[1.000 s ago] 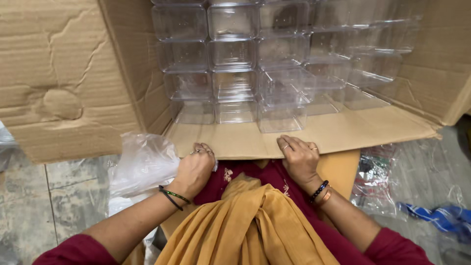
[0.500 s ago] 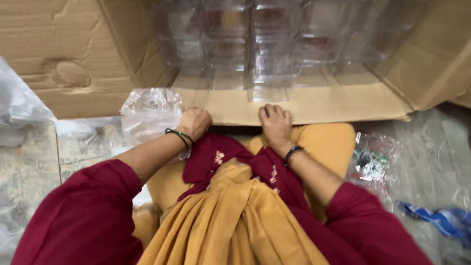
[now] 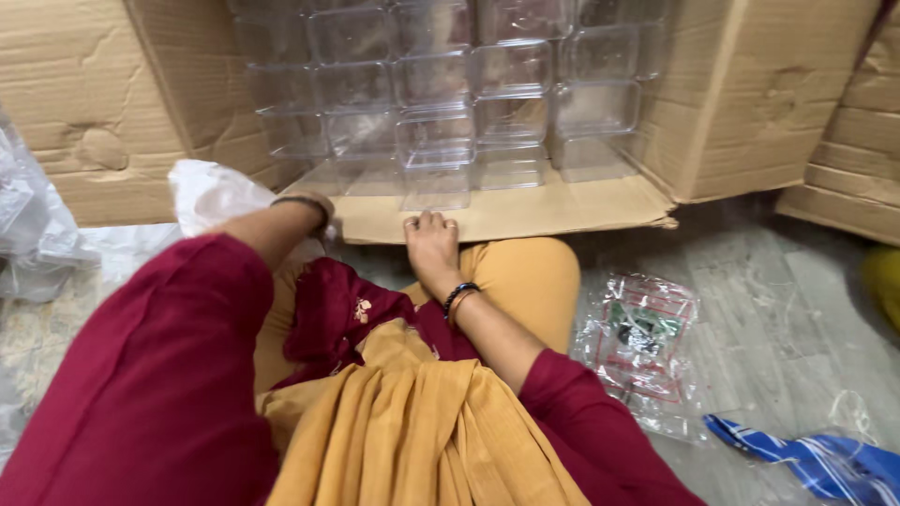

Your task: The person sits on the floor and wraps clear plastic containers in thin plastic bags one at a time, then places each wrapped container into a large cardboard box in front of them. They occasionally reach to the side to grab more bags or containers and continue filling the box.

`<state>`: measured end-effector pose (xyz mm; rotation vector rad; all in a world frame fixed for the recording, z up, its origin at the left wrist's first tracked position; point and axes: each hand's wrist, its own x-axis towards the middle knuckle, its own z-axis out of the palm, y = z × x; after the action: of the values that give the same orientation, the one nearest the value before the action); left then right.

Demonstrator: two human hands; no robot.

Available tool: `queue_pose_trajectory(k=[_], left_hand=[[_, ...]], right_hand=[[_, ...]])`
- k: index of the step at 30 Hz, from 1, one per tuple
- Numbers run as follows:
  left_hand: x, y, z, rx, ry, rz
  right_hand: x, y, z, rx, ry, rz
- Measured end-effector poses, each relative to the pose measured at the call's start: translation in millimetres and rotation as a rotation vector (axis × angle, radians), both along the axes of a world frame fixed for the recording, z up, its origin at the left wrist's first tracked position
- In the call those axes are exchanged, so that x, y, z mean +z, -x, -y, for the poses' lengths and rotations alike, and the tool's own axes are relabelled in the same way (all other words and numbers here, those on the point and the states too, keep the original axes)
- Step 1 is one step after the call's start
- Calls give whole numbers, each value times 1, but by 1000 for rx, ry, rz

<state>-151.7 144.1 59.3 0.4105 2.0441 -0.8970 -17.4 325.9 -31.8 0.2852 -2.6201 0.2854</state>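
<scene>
The right hand [image 3: 429, 245] lies flat, fingers extended, on the lower flap [image 3: 525, 211] of the cardboard box [image 3: 750, 103], gripping nothing. The left hand [image 3: 323, 208] is mostly hidden behind its forearm at the flap's left edge; its grip cannot be determined. Clear containers [image 3: 436, 122] are stacked inside the box, just beyond both hands.

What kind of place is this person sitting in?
Probably a packing or storage room. A big cardboard box lies open on its side, full of stacked clear plastic containers, more cartons stand beside it, and plastic bags lie on the floor.
</scene>
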Motion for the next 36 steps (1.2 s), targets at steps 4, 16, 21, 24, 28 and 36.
queue_pose_trajectory(k=[4, 16, 21, 24, 28, 36], left_hand=[[59, 56, -12, 168, 49, -125], [79, 41, 141, 998, -573, -1246], [72, 46, 153, 892, -901, -1108], [61, 41, 160, 905, -921, -1161], [36, 32, 171, 921, -946, -1155], [-3, -48, 217, 839, -1213, -1080]], right_hand=[[1, 1, -7, 51, 36, 14], [-5, 17, -29, 220, 60, 37], [-5, 19, -28, 226, -26, 121], [-1, 17, -26, 225, -39, 61], [5, 12, -27, 218, -77, 49], [-9, -8, -16, 156, -89, 124]])
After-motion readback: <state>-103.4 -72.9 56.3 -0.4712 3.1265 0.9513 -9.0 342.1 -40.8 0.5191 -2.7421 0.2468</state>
